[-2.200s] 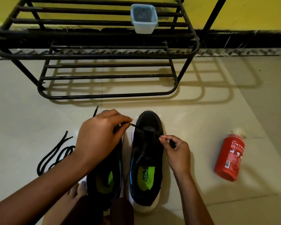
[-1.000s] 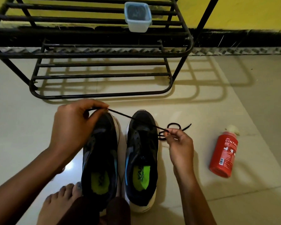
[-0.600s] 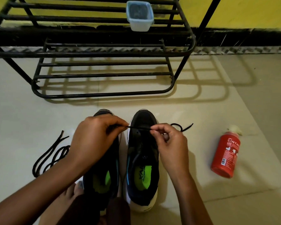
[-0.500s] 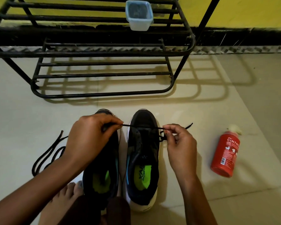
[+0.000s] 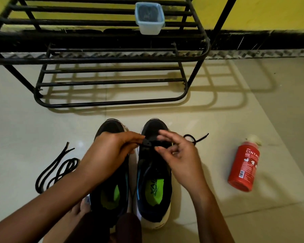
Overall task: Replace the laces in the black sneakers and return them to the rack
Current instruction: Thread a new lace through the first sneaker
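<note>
— Black mesh and white soles: where are the two sneakers?

— Side by side on the tiled floor [image 5: 218,120], low in the centre of the frame, toes pointing up toward the rack [image 5: 102,58]. The left sneaker [image 5: 112,190] is half under my forearm; the right sneaker [image 5: 154,181] shows its green insole.

— And your grip?

— My left hand [image 5: 109,155] has thumb and fingertips pressed together on a bit of black lace [image 5: 147,142] over the right sneaker's upper eyelets. My right hand [image 5: 179,155] is just beside it, fingers spread apart and blurred, clamped on nothing I can make out.

— Does the lace go anywhere else?

— Its loose end [image 5: 196,138] lies looped on the floor just right of that sneaker's toe.

— What else is around?

— A second black lace [image 5: 56,171] is coiled on the floor at the left edge of centre. A red bottle [image 5: 244,165] lies on its side at the right, well apart from the sneakers. On the rack's upper shelf, top centre, sits a small clear plastic container [image 5: 149,19]. My bare foot [image 5: 81,207] shows beside the left sneaker's heel.
</note>
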{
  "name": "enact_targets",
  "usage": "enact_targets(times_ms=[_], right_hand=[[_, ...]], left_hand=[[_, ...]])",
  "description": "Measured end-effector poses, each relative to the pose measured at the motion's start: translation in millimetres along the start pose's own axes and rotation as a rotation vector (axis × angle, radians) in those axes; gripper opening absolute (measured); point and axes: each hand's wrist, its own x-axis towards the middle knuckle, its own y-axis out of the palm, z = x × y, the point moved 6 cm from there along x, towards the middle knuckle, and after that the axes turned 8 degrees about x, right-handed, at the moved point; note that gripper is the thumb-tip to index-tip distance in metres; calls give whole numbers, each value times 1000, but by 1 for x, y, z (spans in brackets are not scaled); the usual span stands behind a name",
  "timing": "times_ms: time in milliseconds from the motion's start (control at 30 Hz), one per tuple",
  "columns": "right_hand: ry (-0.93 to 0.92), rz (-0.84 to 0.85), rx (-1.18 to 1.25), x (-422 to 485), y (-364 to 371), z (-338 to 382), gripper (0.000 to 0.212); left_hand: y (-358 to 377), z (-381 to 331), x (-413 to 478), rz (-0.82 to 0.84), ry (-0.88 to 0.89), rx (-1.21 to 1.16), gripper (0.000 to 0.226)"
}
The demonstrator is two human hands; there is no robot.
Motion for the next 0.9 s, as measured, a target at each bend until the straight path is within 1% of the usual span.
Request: enact_targets(times_ms=[33,67,167,267,333,367,400,433,500,533,633,733,767,833,867,900], right_hand=[[15,74,37,-1,11,2,37],[23,110,41,-1,18,4,33],[37,123,71,-4,22,4,26],[77,189,210,-7,25,2,20],[122,233,326,-8,26,1,18],[130,230,341,-8,25,0,18],[121,208,327,-7,21,0,19],[101,177,296,-6,17,-1,20],[67,136,225,-4,11,-2,24],[55,122,173,-3,9,-3,24],[31,53,-11,-1,2,-9,21],[58,-31,-109,3,-8,-24,10],[63,-65,-139,5,-11,-30,9],[60,-97,-142,7,-14,-37,9],[61,-103,-123,7,-13,-40,12],[61,-115,-94,8,-12,-42,14]], left_hand=[[1,-2,1,-3,12,-1,25],[0,-2,1,-16,25,5,21],[-4,3,1,-38,5,0,13],[1,1,1,-16,34,-21,8],[8,-4,0,21,68,-26,15],[10,-5,-1,33,70,-26,15],[12,-6,-1,36,61,-42,12],[13,-6,-1,25,37,-69,15],[12,-5,-1,-21,-19,-134,29],[12,-5,-1,-38,-41,-158,33],[19,0,-4,-37,-87,-189,27],[29,2,-10,30,-111,-170,18],[33,1,-11,76,-120,-127,27],[47,-1,-15,214,-116,16,69],[54,-2,-16,284,-104,98,84],[60,-2,-16,339,-94,167,94]])
